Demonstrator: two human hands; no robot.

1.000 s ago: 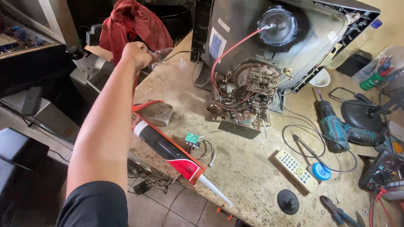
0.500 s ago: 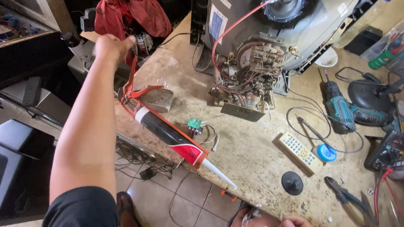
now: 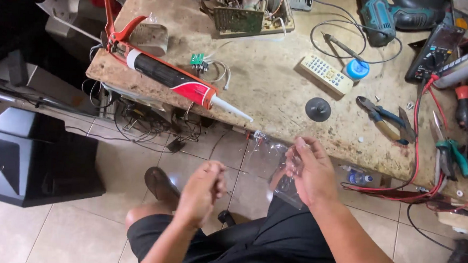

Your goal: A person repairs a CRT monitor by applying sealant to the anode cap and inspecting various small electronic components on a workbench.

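Right hand (image 3: 310,171) pinching clear plastic bag (image 3: 268,158) over lap. Left hand (image 3: 202,192) hovering nearby, fingertips pinched together, contents too small to tell. Caulking gun (image 3: 168,77) lying on workbench (image 3: 267,91).

Light was even and fairly bright, diffuse, with no single source in view. Soft shadow sat under the workbench (image 3: 278,91) edge, over the tangled cables. The dark cabinet (image 3: 32,165) at lower left stayed near black, detail lost. Mild sheen showed on the floor tiles (image 3: 56,234) and on the clear plastic bag (image 3: 274,165). Both hands looked slightly soft from motion. Wide-angle bending was visible toward the frame edges; the far right clutter was crowded and hard to read.
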